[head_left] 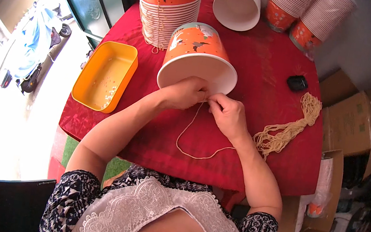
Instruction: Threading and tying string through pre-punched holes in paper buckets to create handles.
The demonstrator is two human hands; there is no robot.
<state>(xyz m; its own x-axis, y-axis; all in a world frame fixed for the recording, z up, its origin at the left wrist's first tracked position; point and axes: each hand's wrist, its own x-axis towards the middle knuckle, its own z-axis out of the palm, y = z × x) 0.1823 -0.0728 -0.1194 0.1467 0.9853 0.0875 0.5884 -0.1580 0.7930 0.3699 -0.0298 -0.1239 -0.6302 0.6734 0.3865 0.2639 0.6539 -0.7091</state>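
An orange patterned paper bucket lies tilted on the table, its white mouth turned toward me. At the near edge of that mouth, my left hand and my right hand meet with fingers pinched together. Between them they grip a thin beige cord at the bucket's rim. The cord hangs from the fingers, curves over the tablecloth and passes under my right wrist. My left fingertips are partly hidden. Right of my forearm, a loose bundle of beige cords is spread on the cloth.
A red-covered table carries a yellow tray holding small bits at left. Tall stacked buckets stand behind, with a white-mouthed bucket and more stacks at far right. A black case lies near cardboard boxes.
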